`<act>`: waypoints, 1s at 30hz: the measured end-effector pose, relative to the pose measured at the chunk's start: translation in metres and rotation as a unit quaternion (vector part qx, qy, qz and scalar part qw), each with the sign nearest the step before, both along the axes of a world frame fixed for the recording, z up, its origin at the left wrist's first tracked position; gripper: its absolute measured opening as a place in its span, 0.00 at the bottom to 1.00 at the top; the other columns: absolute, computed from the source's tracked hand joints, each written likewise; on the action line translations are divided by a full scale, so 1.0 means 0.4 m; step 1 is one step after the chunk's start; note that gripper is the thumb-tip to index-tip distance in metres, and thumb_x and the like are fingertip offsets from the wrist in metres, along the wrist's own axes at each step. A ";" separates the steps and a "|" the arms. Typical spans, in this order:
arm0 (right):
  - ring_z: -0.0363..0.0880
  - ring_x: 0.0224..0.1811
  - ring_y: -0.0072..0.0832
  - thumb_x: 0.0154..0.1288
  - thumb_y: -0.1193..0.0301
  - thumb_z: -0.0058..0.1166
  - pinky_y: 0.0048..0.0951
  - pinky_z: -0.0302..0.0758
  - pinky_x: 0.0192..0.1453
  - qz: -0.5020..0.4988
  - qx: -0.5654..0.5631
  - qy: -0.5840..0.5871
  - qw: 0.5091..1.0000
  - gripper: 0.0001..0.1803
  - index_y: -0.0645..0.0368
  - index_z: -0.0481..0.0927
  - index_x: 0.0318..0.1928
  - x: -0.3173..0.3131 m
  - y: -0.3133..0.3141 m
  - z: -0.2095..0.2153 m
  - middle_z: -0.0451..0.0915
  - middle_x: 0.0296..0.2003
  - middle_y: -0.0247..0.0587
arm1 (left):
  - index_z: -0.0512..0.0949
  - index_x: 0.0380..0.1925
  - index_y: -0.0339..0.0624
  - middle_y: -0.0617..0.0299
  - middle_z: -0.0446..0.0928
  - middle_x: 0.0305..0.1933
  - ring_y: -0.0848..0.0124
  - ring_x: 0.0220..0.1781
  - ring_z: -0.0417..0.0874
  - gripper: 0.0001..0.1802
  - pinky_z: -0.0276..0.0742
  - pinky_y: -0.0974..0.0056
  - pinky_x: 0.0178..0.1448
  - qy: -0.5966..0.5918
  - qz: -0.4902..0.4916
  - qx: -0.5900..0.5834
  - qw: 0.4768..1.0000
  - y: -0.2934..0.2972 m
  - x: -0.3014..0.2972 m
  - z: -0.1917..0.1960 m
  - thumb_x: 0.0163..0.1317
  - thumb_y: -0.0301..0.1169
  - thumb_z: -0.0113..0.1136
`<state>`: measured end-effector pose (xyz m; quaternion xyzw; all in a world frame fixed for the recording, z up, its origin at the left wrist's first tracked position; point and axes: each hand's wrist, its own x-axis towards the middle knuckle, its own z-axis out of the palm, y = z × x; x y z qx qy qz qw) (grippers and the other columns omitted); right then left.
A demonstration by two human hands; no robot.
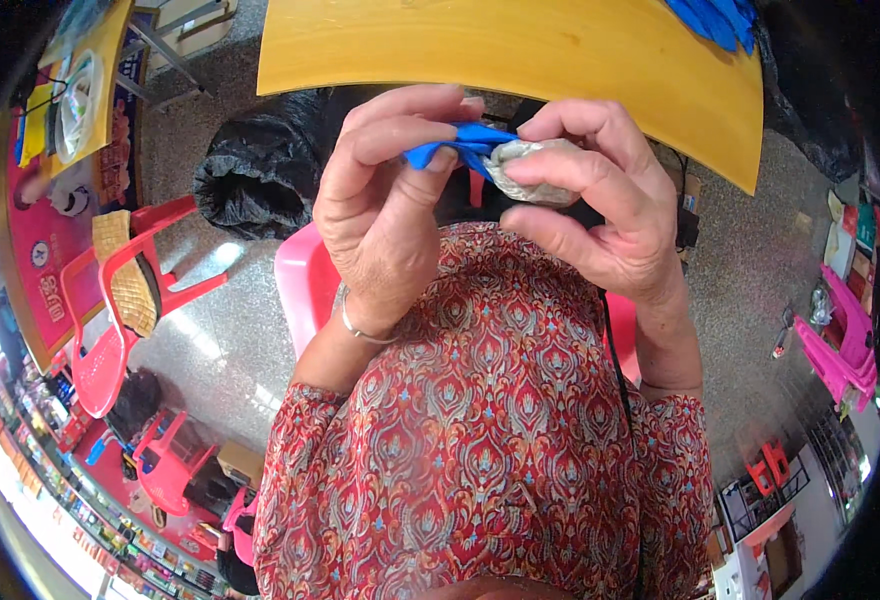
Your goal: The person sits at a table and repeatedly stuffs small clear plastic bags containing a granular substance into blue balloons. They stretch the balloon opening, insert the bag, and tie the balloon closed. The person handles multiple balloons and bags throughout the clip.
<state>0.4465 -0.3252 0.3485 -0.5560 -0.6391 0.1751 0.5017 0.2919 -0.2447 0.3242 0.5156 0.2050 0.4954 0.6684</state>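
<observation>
A yellow counter [500, 45] spreads out ahead. Near its left end sits a black bag [260, 160]; blue cloth [715, 20] lies on the counter's right. Raised at its near edge, the right hand [618, 200] curls around a pale wad [525, 183], and the left hand [385, 205] pinches a small blue strip [475, 140] touching the wad.

We see a red shirt [490, 420] with grey and blue teardrop shapes, elbow-length sleeves [302, 425], a thin silvery bracelet [353, 328] on the left wrist [372, 306], and a black cord [614, 345] at right.
</observation>
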 end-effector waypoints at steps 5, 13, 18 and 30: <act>0.77 0.32 0.23 0.48 0.76 0.69 0.22 0.75 0.34 -0.011 -0.005 -0.020 1.000 0.11 0.58 0.81 0.34 0.015 0.000 0.003 0.76 0.38 0.38 | 0.75 0.37 0.35 0.46 0.73 0.53 0.57 0.54 0.77 0.05 0.74 0.58 0.57 -0.023 -0.017 0.022 0.999 -0.006 -0.001 -0.001 0.60 0.21 0.58; 0.78 0.28 0.22 0.49 0.79 0.66 0.21 0.76 0.30 -0.101 -0.050 0.029 0.993 0.10 0.58 0.78 0.32 -0.019 0.006 0.006 0.77 0.36 0.38 | 0.75 0.36 0.36 0.45 0.73 0.54 0.57 0.56 0.76 0.05 0.75 0.58 0.56 -0.032 -0.049 0.026 0.998 0.001 -0.006 -0.002 0.61 0.24 0.59; 0.77 0.32 0.20 0.51 0.81 0.64 0.17 0.73 0.31 -0.097 0.000 -0.045 0.994 0.12 0.61 0.79 0.38 -0.006 0.017 0.001 0.77 0.38 0.41 | 0.76 0.36 0.36 0.44 0.73 0.53 0.57 0.56 0.76 0.05 0.75 0.59 0.56 0.001 -0.053 0.050 0.997 0.003 -0.007 -0.003 0.61 0.24 0.59; 0.77 0.33 0.23 0.48 0.81 0.66 0.19 0.74 0.35 0.003 0.010 -0.049 0.999 0.12 0.62 0.82 0.37 0.025 0.008 -0.001 0.75 0.39 0.41 | 0.75 0.40 0.38 0.49 0.70 0.59 0.57 0.59 0.74 0.07 0.77 0.55 0.57 -0.099 -0.100 -0.167 0.976 0.014 0.006 -0.009 0.62 0.24 0.57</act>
